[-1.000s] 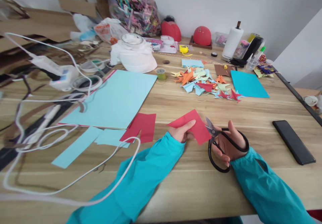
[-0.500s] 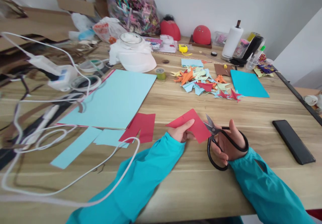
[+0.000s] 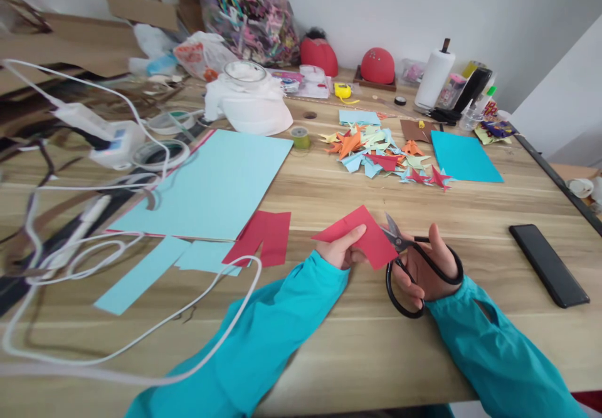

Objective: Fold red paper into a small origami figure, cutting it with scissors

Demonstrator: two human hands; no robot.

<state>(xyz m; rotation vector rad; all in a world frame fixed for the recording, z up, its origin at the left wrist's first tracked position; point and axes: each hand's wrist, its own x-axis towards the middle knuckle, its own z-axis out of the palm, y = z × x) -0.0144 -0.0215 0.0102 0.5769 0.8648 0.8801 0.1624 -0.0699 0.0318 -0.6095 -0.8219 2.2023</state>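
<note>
Above the wooden table, my left hand (image 3: 342, 250) pinches a piece of red paper (image 3: 376, 242), thumb on top and the other fingers beneath. My right hand (image 3: 427, 272) has its fingers in the black handles of a pair of scissors (image 3: 399, 241). The blades are parted, and the paper's right edge lies at them, one blade partly hidden by the sheet. To the left, cut red paper pieces (image 3: 275, 237) overlap light blue paper scraps (image 3: 207, 256). A larger light blue sheet (image 3: 211, 180) lies behind those.
Folded paper pieces (image 3: 371, 151) are heaped farther back, beside a bright blue sheet (image 3: 465, 156). A black phone (image 3: 548, 264) lies at the right. White cables (image 3: 141, 343) loop over the left side, one crossing above my left sleeve. A green thread spool (image 3: 300, 138) stands mid-table.
My left hand and the red paper have shifted very slightly right and down toward the scissors. The scissors and my right hand stay almost in place, blades still parted.
</note>
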